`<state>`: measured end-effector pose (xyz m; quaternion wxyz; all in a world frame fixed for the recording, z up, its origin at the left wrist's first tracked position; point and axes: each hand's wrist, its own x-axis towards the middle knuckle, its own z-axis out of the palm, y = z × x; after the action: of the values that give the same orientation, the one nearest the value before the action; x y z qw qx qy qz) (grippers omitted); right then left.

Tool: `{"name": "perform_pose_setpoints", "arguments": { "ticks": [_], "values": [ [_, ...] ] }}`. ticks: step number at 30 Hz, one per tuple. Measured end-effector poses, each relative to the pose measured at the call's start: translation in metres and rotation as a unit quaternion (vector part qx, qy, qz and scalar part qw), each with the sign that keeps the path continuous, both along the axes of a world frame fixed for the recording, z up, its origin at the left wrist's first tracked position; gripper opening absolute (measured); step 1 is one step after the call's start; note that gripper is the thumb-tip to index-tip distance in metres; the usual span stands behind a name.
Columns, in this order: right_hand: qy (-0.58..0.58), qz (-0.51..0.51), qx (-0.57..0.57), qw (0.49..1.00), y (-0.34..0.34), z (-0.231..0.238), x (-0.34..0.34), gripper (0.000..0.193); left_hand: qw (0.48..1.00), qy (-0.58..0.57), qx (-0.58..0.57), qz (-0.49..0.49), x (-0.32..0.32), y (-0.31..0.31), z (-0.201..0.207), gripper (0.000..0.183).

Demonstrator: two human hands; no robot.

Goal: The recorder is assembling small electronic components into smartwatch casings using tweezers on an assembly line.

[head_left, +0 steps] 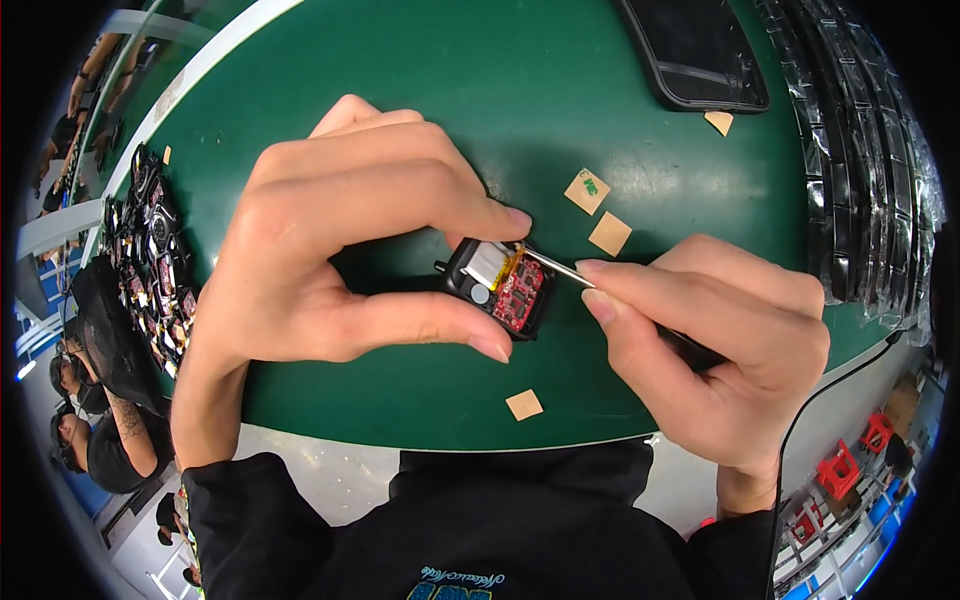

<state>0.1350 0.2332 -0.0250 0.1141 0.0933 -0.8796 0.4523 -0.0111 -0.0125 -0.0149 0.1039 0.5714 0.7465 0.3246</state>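
My left hand (340, 240) grips a small open black device casing (541, 313) between thumb and fingertips, just above the table. Inside it sit a red circuit board (521, 293), a silver pouch battery (487, 263) edged with yellow tape, and a round silver disc (480, 294). Pinched like a pen in my right hand (715, 345) is a slim pointed metal tool (560, 268) with a dark rear part; it may be tweezers. Its tip reaches the casing's upper edge, close to my left fingertip. Whether the tip touches a part there, I cannot tell.
Tan square pads (610, 234) lie scattered on the green tabletop (420, 400). A black phone (695, 55) rests at the far right, beside stacked black plastic trays (860, 160). Many small device parts (155, 255) are heaped at the left edge. A black cable (785, 450) runs past my right arm.
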Motion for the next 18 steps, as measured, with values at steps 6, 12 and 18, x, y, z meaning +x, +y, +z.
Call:
{"name": "perform_pose_setpoints", "arguments": {
  "ticks": [6,12,18],
  "values": [
    [0.004,0.004,0.007,1.0,0.0007,0.0,0.0009,0.024,0.999,0.031,0.01,-0.012,0.0022,0.0023,0.0001,0.068],
    [0.016,-0.005,-0.004,1.0,-0.0005,-0.0019,0.0041,0.024,0.999,0.042,0.012,-0.012,0.0037,0.0025,-0.0003,0.065],
    [0.007,0.002,-0.027,1.0,-0.0004,0.0002,0.0046,0.023,0.999,0.04,0.02,-0.007,0.0024,0.0007,-0.0007,0.063]
  ]
}}
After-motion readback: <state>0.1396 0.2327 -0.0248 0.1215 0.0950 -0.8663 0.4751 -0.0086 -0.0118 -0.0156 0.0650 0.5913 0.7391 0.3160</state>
